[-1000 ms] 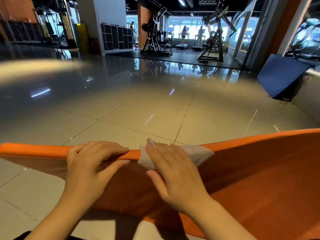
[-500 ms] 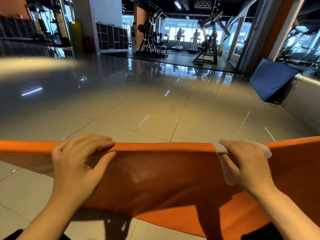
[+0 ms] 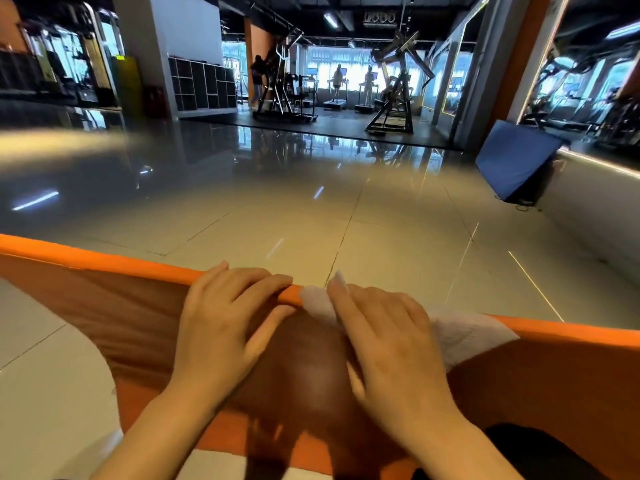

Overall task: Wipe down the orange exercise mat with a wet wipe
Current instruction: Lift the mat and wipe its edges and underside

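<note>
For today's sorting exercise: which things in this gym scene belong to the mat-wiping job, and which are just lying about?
Part of the job:
orange mat
wet wipe
left hand, holding the mat's top edge
right hand, pressing the wipe flat

Just lying about:
blue mat leaning by the wall
weight machines
cubby shelves

Beyond the orange mat's raised edge [image 3: 104,259] the tiled floor [image 3: 346,209] lies open far ahead. A leaning blue pad [image 3: 512,161] blocks the far right; gym machines [image 3: 394,95] stand farther back.
</note>
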`<control>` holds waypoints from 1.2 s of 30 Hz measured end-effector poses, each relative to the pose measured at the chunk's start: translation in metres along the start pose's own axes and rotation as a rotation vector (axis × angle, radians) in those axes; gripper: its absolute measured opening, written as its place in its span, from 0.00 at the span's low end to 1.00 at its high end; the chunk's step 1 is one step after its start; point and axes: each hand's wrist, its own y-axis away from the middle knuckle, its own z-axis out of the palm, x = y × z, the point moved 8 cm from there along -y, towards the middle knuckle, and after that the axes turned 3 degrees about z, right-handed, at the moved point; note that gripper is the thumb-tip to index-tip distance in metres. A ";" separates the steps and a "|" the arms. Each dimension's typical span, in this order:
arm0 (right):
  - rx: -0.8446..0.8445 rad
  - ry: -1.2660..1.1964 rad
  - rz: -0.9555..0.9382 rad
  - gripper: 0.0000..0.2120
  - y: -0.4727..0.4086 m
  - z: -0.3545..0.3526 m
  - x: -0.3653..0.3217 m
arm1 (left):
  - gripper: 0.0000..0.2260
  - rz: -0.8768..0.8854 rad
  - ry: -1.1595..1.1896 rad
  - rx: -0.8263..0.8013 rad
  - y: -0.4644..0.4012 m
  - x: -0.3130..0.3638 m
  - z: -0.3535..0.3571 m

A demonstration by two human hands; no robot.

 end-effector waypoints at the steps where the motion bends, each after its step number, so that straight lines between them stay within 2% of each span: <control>1: -0.014 0.016 -0.023 0.33 0.006 -0.001 0.004 | 0.14 -0.009 0.022 -0.015 0.002 -0.004 -0.001; 3: 0.012 0.042 -0.013 0.27 0.020 -0.013 0.021 | 0.15 -0.043 0.051 -0.034 0.006 -0.008 -0.005; 5: 0.040 0.095 0.092 0.24 0.037 -0.033 0.054 | 0.15 -0.064 0.061 -0.030 0.008 -0.006 -0.006; 10: -0.063 0.272 0.406 0.35 0.096 -0.076 0.154 | 0.15 -0.071 0.075 0.005 0.010 0.000 -0.010; 15: -0.050 0.148 0.599 0.36 0.089 -0.063 0.150 | 0.15 -0.103 0.060 0.036 0.015 0.005 -0.009; 23: -0.042 -0.083 0.254 0.35 0.010 0.005 -0.007 | 0.14 -0.077 0.058 0.051 0.014 0.019 -0.005; 26: -0.093 -0.075 0.153 0.36 0.002 0.015 -0.016 | 0.14 -0.094 0.106 0.030 0.009 0.018 0.001; 29: -0.126 0.004 0.123 0.36 0.021 0.004 0.030 | 0.14 -0.108 0.159 0.015 0.005 0.019 0.006; 31: -0.135 0.050 0.229 0.34 0.042 -0.011 0.082 | 0.14 -0.102 0.170 0.012 0.003 0.022 0.009; 34: -0.187 0.148 0.470 0.39 0.078 -0.036 0.160 | 0.15 -0.081 0.165 0.004 0.000 0.028 0.011; 36: -0.218 0.191 0.569 0.40 0.091 -0.045 0.189 | 0.15 -0.064 0.161 0.008 0.000 0.034 0.011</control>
